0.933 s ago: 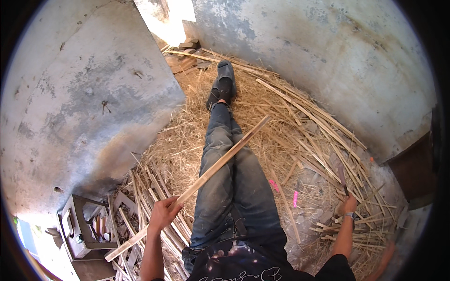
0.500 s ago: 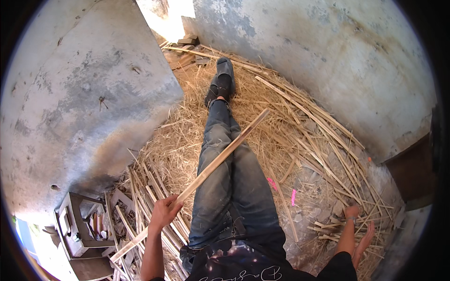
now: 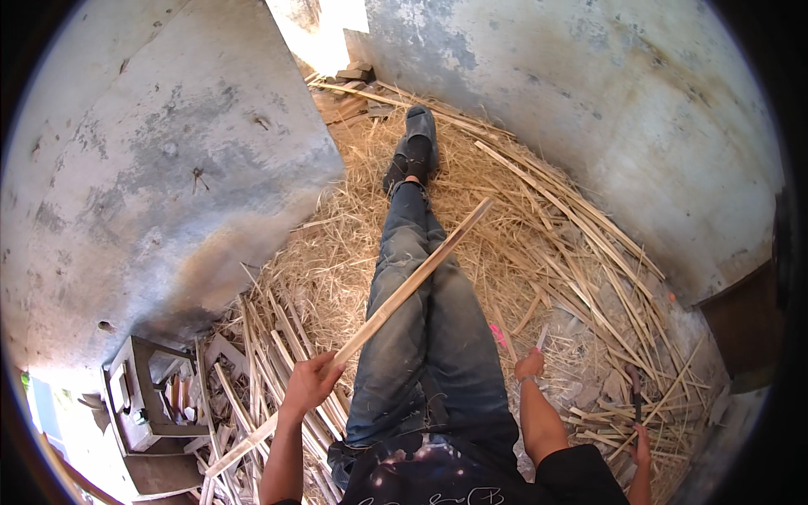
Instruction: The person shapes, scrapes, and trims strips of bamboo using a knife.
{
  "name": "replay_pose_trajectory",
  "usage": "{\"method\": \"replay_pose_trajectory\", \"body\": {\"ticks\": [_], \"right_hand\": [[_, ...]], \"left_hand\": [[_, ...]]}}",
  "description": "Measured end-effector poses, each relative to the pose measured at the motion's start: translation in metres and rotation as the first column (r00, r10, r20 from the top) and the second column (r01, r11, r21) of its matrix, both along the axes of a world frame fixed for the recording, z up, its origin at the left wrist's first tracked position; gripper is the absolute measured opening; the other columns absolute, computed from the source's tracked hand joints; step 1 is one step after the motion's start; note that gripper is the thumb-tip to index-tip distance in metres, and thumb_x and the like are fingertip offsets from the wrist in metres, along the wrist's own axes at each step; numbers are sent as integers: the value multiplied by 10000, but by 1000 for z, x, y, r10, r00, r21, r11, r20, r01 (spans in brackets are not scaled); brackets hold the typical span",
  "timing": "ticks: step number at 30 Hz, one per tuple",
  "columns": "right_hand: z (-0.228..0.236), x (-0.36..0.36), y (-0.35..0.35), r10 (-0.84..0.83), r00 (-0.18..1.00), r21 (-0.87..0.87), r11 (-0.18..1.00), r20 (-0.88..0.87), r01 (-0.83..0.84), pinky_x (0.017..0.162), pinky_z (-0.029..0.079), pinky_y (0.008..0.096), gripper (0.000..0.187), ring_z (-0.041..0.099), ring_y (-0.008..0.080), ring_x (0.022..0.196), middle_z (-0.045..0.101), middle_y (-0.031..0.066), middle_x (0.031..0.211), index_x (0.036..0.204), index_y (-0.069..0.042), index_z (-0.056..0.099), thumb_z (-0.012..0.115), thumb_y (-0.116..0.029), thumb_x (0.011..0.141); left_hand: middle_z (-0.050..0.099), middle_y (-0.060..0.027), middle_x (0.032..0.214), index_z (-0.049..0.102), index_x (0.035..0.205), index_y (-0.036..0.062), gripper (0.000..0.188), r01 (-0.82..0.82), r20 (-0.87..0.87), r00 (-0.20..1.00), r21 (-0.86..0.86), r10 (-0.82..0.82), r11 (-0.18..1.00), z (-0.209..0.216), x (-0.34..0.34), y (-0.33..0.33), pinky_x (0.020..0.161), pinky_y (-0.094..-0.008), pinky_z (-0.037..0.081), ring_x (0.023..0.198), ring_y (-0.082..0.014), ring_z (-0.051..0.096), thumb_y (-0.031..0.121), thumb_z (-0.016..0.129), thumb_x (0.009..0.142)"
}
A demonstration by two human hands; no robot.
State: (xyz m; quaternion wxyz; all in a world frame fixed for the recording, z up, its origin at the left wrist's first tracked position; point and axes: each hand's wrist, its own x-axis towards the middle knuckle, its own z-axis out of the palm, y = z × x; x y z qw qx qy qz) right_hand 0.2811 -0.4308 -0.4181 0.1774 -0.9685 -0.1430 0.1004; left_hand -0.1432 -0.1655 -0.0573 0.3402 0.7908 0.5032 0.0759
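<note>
I sit on straw with my legs in blue jeans (image 3: 421,337) stretched out and dark shoes (image 3: 417,143) at the far end. My left hand (image 3: 310,383) grips a long pale bamboo strip (image 3: 412,282) that slants across my thighs, from the lower left to the upper right. My right hand (image 3: 530,364) is down on the straw beside my right thigh. Its fingers are curled at a short pale sliver (image 3: 540,337), next to a pink scrap (image 3: 498,335). Whether it grips the sliver is unclear.
Split bamboo strips (image 3: 252,387) lie piled at my left, and more cane (image 3: 581,227) lies along the right wall. Rough concrete walls (image 3: 168,185) close in on both sides. A small metal frame (image 3: 139,396) stands lower left. Another hand (image 3: 641,444) with a dark tool (image 3: 635,396) shows lower right.
My right hand has come in from the straw far on the right to beside my right thigh. My left hand keeps its hold on the long strip, barely moved.
</note>
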Motion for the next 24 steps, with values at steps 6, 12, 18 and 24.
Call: {"method": "replay_pose_trajectory", "body": {"ticks": [6, 12, 18, 24], "right_hand": [[-34, 45, -26, -238, 969, -148, 963, -67, 226, 972, 498, 512, 461, 611, 451, 1141, 566, 255, 1312, 1232, -35, 602, 747, -165, 815], [-20, 92, -30, -162, 958, 143, 969, -236, 199, 892, 505, 491, 333, 659, 441, 1004, 675, 285, 1022, 1166, 32, 597, 620, -201, 930], [59, 75, 48, -284, 931, 636, 681, -228, 363, 796, 524, 487, 237, 677, 436, 886, 707, 262, 938, 1153, 17, 592, 509, -139, 995], [189, 14, 155, 186, 953, 612, 734, 239, -296, 631, 488, 452, 212, 662, 358, 707, 665, 210, 826, 1033, -19, 607, 531, -217, 1017]], "left_hand": [[735, -249, 907, 690, 1248, 0, 458, -10, 20, 1000, -15, 10, 1000, -16, 1, -1, 771, -412, 566, 842, -368, 745, 338, 724, 941], [734, -244, 894, 689, 1259, 17, 445, -16, 18, 1000, -66, 17, 998, -10, -1, -5, 769, -416, 561, 837, -367, 744, 335, 711, 948], [724, -249, 868, 695, 1238, 13, 428, -18, 37, 999, -53, 20, 998, -7, 7, -7, 748, -414, 554, 813, -358, 741, 324, 715, 946], [714, -259, 842, 698, 1227, 5, 424, -11, 46, 999, -23, 12, 1000, -7, 12, -13, 710, -407, 550, 775, -368, 735, 315, 726, 940]]}}
